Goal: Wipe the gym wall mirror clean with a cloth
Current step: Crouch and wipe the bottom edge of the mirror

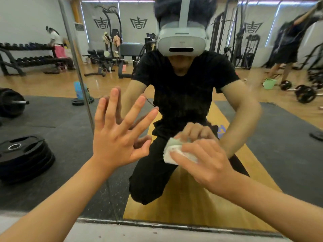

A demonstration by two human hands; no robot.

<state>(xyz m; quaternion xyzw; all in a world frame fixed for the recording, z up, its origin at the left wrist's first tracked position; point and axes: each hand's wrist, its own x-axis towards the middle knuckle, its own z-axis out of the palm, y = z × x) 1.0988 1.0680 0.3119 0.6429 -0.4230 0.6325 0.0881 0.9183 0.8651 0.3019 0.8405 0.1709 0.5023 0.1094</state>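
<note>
1. Head view, hands: the left hand (118,135) is spread flat with its fingers straight and splayed. The fingertips (114,92) meet their own reflection on the mirror (272,147), and the hand holds nothing.
2. Head view, cloth: the right hand (208,163) grips a folded white cloth (172,151) between thumb and curled fingers and presses it to the glass. The cloth sits low on the mirror, right of the left hand and apart from it.
3. Head view, edges: a vertical seam (82,88) between two mirror panels slants down just beside the left hand. The cloth lies well right of that seam, in the right-hand panel. The mirror's bottom edge (174,224) runs below both forearms, with a pale ledge (139,234) under it.
4. Head view, room: wide glass stretches above and to the right of the cloth. A shorter strip lies between the cloth and the bottom edge.
5. Head view, reflection: a kneeling figure (183,95) in black fills the centre, and stacked weight plates (22,154) show at the left.
</note>
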